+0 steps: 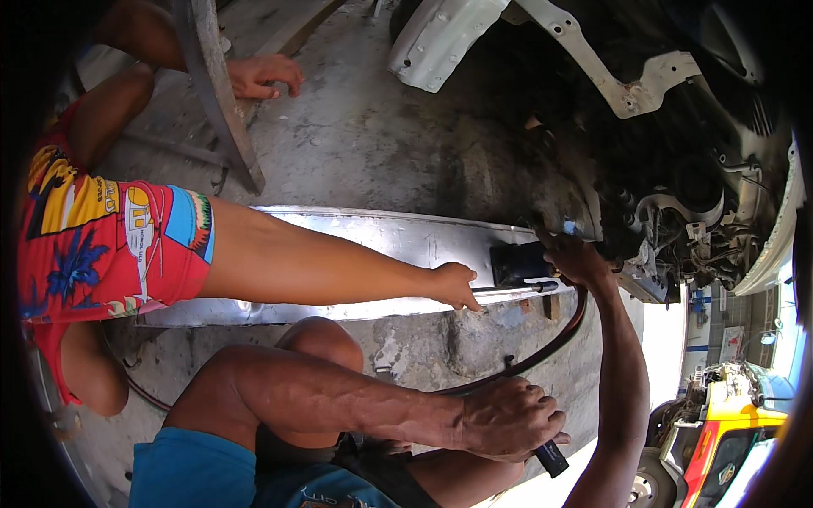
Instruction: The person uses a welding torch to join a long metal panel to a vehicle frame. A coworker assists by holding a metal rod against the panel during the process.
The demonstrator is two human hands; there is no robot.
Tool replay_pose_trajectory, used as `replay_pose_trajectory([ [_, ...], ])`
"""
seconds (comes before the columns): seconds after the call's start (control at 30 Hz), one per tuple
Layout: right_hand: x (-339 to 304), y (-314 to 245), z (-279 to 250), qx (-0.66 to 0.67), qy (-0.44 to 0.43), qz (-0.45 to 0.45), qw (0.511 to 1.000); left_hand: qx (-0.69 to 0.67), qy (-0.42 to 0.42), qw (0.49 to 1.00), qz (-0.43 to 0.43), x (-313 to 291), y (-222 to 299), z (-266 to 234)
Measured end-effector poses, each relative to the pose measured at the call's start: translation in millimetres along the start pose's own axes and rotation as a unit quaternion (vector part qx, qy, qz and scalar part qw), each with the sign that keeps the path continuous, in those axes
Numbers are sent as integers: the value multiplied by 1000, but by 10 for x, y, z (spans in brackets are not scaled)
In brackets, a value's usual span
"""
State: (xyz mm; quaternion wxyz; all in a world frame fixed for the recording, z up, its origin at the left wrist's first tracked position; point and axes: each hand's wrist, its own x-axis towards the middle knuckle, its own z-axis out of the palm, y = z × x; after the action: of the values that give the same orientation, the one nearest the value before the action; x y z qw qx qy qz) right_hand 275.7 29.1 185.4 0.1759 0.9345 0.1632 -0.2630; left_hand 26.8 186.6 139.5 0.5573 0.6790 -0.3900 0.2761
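I squat over a concrete floor beside a raised car. My left hand (508, 419) is closed around a black handle (551, 458), from which a black hose (555, 343) curves up toward the car. My right hand (577, 258) reaches forward and grips the right end of a black block (517, 262) under the car's dark underside (669, 220). A co-worker in red patterned shorts stretches an arm across; that hand (457, 285) holds a shiny metal rod (512, 290) that runs into the block.
A long bright metal panel (381, 241) lies on the floor behind the arms. The co-worker's other hand (264, 74) rests by a slanted metal bar (222, 110). A white fender (436, 38) hangs at the top. A yellow vehicle (720, 436) stands lower right.
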Motion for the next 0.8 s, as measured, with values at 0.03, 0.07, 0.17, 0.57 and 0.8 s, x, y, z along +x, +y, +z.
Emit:
replay_pose_trajectory([
  [0.03, -82, -76, -74, 31, -17, 31, 999, -4, -7, 1000, 3, 3, 14, -9],
  [0.07, -116, -179, -174, 60, -33, 57, 996, -4, -13, 1000, 3, 23, 5, -52],
  [0.17, -151, -142, -156, 128, -2, 102, 987, -9, -25, 1000, 9, 33, 14, -45],
  [0.57, -100, 12, -38, 172, 54, 73, 981, 2, -30, 999, 16, 7, 36, -17],
  [0.8, 64, 93, 95, 188, 70, 119, 972, 6, -22, 1000, 15, 13, 69, -29],
])
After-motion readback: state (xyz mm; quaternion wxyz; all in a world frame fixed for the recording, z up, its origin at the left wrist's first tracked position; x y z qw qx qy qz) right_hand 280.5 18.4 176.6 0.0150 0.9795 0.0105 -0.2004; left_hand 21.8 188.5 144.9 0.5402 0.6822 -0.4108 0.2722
